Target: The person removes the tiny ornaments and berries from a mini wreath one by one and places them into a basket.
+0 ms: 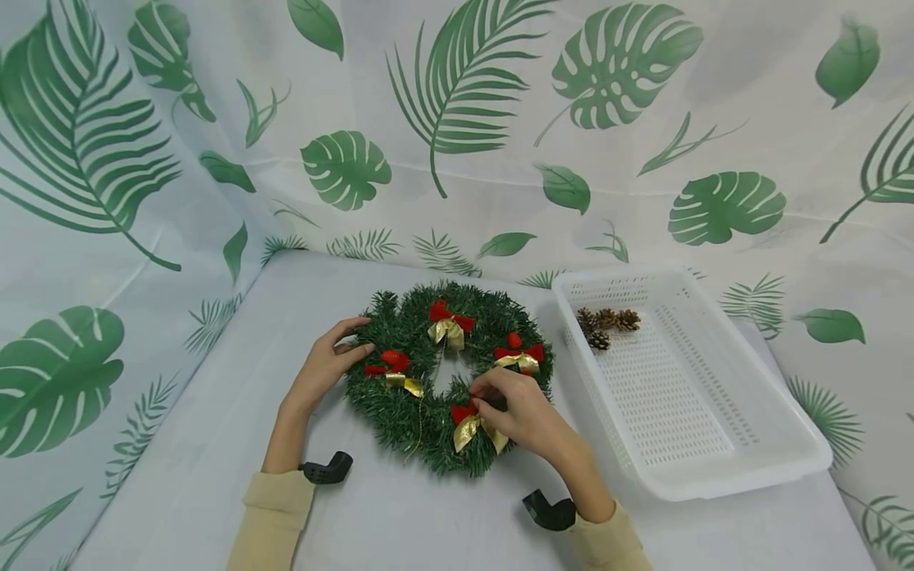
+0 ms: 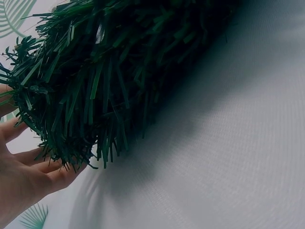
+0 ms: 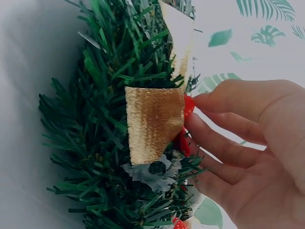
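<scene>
Largest of all, we see the leaf-printed backdrop (image 1: 500, 174), rising behind the white table (image 1: 400, 523). On the table, towards our right, lies the white basket (image 1: 681, 396), its walls and floor full of small holes. Just beside it, to its left, the green wreath (image 1: 417, 424) lies flat on the cloth, between the two hands. We find the right hand (image 1: 524, 412) over the near part of the ring, its thumb and forefinger pinching a small red piece by the near bow. The left hand (image 1: 324, 365) holds the outer left edge, thumb apart from the fingers, which curve round the rim. We count four bows in red and gold: the far one (image 1: 450, 325), the left one (image 1: 396, 373), the right one (image 1: 520, 358) and the near one (image 1: 467, 428). Each wrist wears a black clip (image 1: 328, 468). We make out brown cones (image 1: 607, 319) clustered in the basket's far left corner. Smallest is that pinched red piece (image 3: 189, 105), partly covered by the fingertips.
</scene>
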`<state>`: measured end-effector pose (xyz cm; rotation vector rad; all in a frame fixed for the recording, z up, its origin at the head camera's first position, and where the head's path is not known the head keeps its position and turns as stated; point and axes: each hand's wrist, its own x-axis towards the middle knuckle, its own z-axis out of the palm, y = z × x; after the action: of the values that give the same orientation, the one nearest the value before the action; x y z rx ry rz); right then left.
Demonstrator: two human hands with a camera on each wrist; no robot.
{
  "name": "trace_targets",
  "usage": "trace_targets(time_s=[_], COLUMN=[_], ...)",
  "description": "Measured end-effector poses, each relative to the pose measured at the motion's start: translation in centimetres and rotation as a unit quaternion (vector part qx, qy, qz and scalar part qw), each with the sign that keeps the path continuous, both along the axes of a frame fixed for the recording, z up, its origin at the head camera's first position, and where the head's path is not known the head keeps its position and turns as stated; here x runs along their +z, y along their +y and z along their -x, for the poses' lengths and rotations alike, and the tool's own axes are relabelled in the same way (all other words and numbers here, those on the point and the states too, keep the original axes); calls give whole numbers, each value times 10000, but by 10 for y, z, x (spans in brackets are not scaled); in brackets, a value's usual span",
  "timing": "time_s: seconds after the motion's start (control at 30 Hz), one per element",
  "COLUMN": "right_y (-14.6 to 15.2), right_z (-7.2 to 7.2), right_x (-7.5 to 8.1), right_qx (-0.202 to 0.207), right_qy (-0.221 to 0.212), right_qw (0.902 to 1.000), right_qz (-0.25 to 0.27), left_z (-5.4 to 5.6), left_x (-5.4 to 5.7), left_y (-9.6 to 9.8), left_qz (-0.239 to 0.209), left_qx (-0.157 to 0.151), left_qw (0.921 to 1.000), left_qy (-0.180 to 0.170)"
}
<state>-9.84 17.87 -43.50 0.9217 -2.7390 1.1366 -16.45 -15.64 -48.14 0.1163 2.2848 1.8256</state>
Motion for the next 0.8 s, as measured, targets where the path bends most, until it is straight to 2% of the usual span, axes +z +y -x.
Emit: trace_targets(time_s=[0.17, 0.33, 0.8], right_y=[0, 0, 1], right_z=[1, 2, 3], right_x=[-1, -3, -1], right_qx=[-11, 12, 201], right_qy=[63, 229, 265], right_qw=[10000, 9992, 9976], right_qz=[35, 333, 612], left_z=[1, 1, -1], left_x=[0, 0, 3], left_y=[0, 0, 2], left_qz=[4, 20, 105], left_qx=[-19, -9, 36], left_qw=[10000, 10000, 9999], left_qy=[27, 39, 60])
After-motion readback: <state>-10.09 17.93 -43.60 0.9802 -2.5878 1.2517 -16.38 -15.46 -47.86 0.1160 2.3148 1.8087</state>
